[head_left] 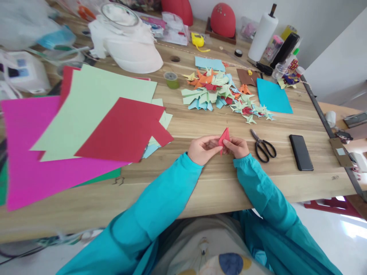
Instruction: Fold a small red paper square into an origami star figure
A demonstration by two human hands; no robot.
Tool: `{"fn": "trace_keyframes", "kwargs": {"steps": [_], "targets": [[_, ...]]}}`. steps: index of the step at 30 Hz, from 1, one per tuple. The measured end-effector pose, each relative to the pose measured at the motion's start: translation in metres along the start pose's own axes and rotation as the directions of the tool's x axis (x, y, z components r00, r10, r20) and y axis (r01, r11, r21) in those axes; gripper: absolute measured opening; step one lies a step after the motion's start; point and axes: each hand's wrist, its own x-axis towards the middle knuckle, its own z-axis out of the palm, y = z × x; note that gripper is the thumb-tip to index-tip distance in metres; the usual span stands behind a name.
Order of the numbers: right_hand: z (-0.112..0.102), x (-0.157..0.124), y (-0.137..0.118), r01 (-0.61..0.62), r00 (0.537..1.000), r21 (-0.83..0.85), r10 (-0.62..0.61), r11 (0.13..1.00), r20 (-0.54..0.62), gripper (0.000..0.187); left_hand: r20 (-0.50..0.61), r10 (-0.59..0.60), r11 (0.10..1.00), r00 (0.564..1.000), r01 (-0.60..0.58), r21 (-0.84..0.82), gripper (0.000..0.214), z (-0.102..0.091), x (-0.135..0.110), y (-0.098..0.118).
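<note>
Red folded paper [224, 137] between both hands, long axis upright, tip pointing away

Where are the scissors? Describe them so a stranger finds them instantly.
On the wooden table, look near the front edge, right of the right hand pinching the red folded paper. The scissors lie there, left of a black phone. Black loop handles and metal blades set them apart.

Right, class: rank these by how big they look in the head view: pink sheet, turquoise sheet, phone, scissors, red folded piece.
1. pink sheet, though nearer the camera
2. turquoise sheet
3. phone and scissors: about alike, unranked
4. red folded piece
</note>
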Motion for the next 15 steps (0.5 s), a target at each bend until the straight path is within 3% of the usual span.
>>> {"fn": "trace_keyframes", "kwargs": {"steps": [5, 15], "targets": [[-0.0023, 0.0004, -0.0010, -0.051, 0.999, 0.058, 0.051, 0.997, -0.011, 0.034, 0.005, -0.084, 0.992, 0.996, 0.084, -0.097, 0.034, -0.0009, 0.0005, 0.0010], [-0.0049, 0.0045, 0.0053, -0.034, 0.999, 0.037, 0.033, 0.999, 0.022, 0.035, -0.030, -0.084, 0.993, 0.996, 0.081, -0.091, 0.029, -0.0010, 0.0020, -0.0002]]}}
